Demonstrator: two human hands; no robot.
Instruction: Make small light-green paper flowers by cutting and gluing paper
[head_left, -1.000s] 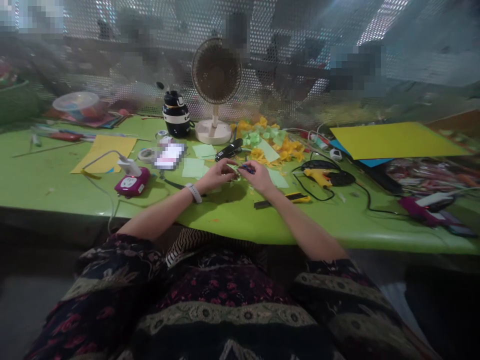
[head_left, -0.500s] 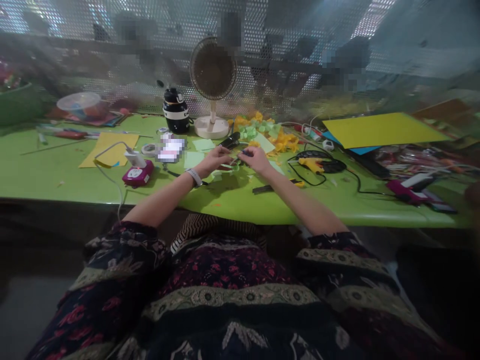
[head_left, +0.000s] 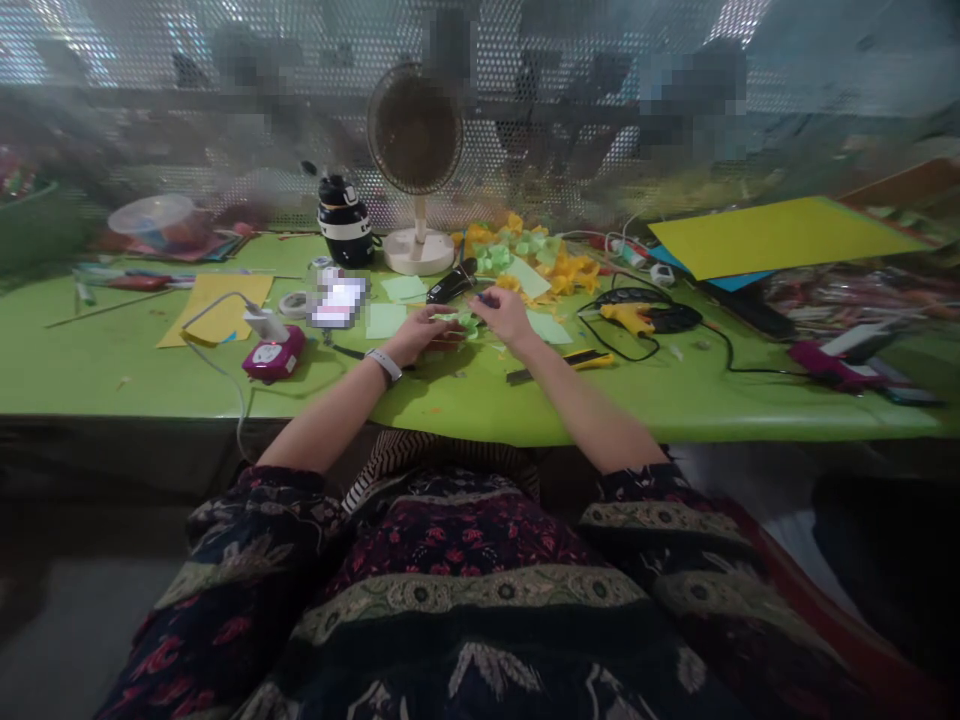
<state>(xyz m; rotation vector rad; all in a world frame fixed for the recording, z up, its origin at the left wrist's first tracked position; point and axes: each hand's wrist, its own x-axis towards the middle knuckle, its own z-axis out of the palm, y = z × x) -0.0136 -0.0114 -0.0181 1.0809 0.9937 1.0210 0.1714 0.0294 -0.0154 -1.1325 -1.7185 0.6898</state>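
Note:
My left hand (head_left: 426, 336), with a pale band on the wrist, has its fingers bent around the edge of a small light green paper piece (head_left: 470, 324). My right hand (head_left: 508, 316) is closed in a pinch on a small dark thin tool (head_left: 486, 299), whose kind I cannot make out. Its end is close to the green paper. Just behind the hands lies a black stapler (head_left: 451, 282). Light green paper sheets (head_left: 386, 321) lie beside the left hand. A yellow box cutter (head_left: 589, 359) rests under my right forearm.
Yellow paper flowers (head_left: 574, 278) and a white fan (head_left: 417, 250) are at the back, with a black bottle (head_left: 346, 230) beside the fan. A glue gun (head_left: 630, 318) with a looped cable lies right. Left are a lit phone (head_left: 339, 302) and a purple plug adapter (head_left: 274, 354).
The view has shifted slightly. My left fingers have curled lower around the green paper, which shows more clearly between the hands. My right hand keeps its pinch on the dark tool.

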